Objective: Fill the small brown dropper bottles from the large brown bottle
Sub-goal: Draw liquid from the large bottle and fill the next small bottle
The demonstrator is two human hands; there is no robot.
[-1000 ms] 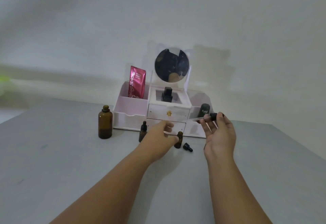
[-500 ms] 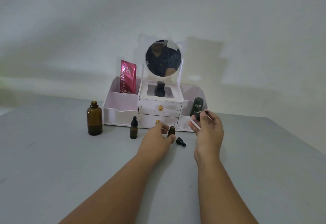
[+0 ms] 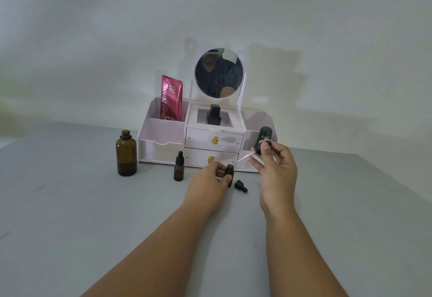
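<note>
Left hand (image 3: 205, 179) sits low at centre frame, fingers pinching the uncapped small dropper bottle (image 3: 229, 172), which stands upright on the grey worktop (image 3: 70, 215). A second ago this hand was only reaching in above the bottle; now it has closed on it. Right hand (image 3: 273, 168), just right of centre, pinches the black dropper cap (image 3: 259, 148) between thumb and fingertips, its glass pipette (image 3: 244, 157) slanting down and left toward the open bottle's neck, tip just above and beside it; earlier the pipette was held higher and farther off. A loose black cap (image 3: 240, 186) lies on the worktop, just right of the held bottle. A capped small dropper bottle (image 3: 179, 167) stands left of the hands. The large brown bottle (image 3: 126, 154) stands open at left, well apart, untouched. Behind, the white organizer (image 3: 163, 142) with its round mirror (image 3: 219, 72) holds a pink sachet (image 3: 171, 98) and a dark green tube (image 3: 265, 136).
</note>
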